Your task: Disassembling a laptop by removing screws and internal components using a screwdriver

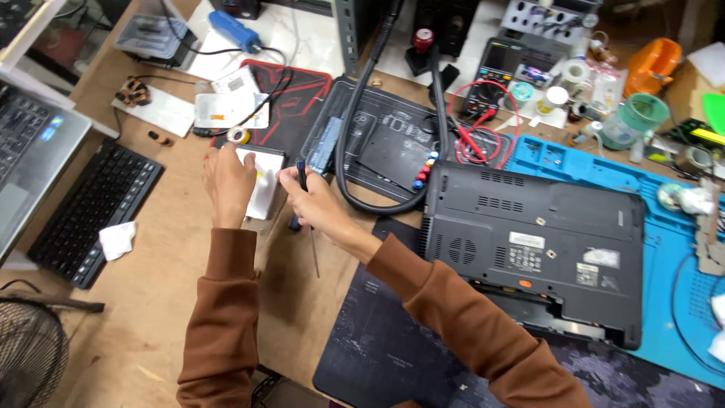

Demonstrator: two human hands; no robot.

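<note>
Left hand (229,181) rests flat on the white box (262,181); right hand (311,202) pinches 1 screwdriver (304,198); best keep the box pinned, tool steady.

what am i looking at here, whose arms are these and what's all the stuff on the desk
This is one picture from a camera worn on a person's head, looking down at their own two arms in brown sleeves. There is no machine; bare hands do the work.

The left hand rests on a small white box on the wooden desk. The right hand grips a screwdriver, its thin shaft pointing down toward the desk.

To the right, a dark laptop lies upside down, partly on a blue mat. Behind the hands is a black mat with a thick black cable looping over it, and further back a meter with red leads. At the left sit a black keyboard and part of another laptop. Small tools and tape rolls crowd the far right.
</note>
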